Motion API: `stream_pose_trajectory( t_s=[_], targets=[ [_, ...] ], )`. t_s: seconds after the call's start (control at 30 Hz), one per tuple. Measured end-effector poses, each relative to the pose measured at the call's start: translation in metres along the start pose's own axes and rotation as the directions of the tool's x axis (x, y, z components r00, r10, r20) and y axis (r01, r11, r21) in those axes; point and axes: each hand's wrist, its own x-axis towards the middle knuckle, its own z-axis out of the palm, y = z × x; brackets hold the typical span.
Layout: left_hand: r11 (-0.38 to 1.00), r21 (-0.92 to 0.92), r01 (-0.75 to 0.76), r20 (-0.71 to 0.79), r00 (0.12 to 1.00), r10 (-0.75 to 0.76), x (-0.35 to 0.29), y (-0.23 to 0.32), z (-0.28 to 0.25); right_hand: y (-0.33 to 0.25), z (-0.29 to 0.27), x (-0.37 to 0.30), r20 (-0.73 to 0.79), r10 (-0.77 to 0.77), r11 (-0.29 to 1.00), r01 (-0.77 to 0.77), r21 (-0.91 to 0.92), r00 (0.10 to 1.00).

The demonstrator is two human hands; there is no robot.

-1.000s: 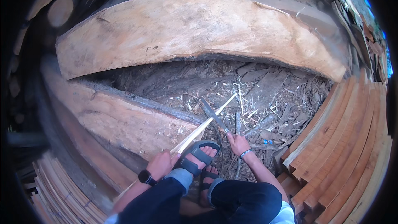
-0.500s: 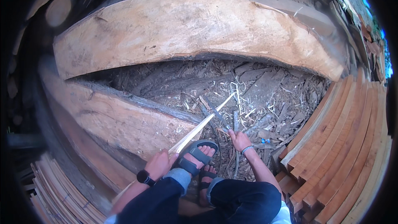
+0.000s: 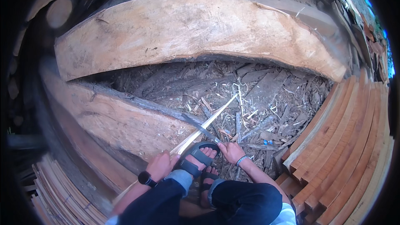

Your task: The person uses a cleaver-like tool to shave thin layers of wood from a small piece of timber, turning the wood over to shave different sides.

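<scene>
My left hand, a dark watch at its wrist, is closed round a long pale strip of wood. The strip slants away to the far right, its thin tip over the shavings, and its near end runs back beneath my left forearm. My right hand grips the handle of a long dark-bladed knife. Its blade lies across the strip, pointing to the far left, close to my left hand. Just beside the strip is my sandalled foot.
A big curved slab spans the far side, and another slab lies on the left. Stacked boards rise at the right, thin slats at the lower left. Bark and shavings cover the ground. A small blue item lies there.
My right hand has drawn the knife toward me and to the left, so its blade now crosses the strip nearer my left hand. The left hand and the strip stay nearly still.
</scene>
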Motion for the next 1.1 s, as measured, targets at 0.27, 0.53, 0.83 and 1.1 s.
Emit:
stream_pose_trajectory(
  t_s=[0.27, 0.53, 0.83, 1.1],
  targets=[
    [1.000, 0.010, 0.007, 0.014, 1.000, -0.007, 0.001, 0.004, -0.003, 0.012, 0.005, 0.008, -0.025, -0.010, 0.999, 0.011, 0.033, 1.000],
    [0.999, 0.024, 0.021, 0.030, 0.999, -0.022, 0.000, 0.007, -0.007, 0.037, 0.006, 0.020, -0.147, -0.001, 0.997, 0.011, 0.071, 0.989],
    [0.999, 0.020, 0.027, 0.067, 0.997, -0.028, -0.001, 0.001, -0.009, 0.034, -0.007, 0.017, -0.037, 0.047, 0.999, -0.047, 0.024, 0.998],
    [0.999, 0.045, 0.026, 0.078, 0.996, -0.029, 0.001, 0.002, -0.012, 0.058, 0.008, 0.035, -0.099, 0.122, 0.989, -0.113, 0.095, 0.988]
  ],
)
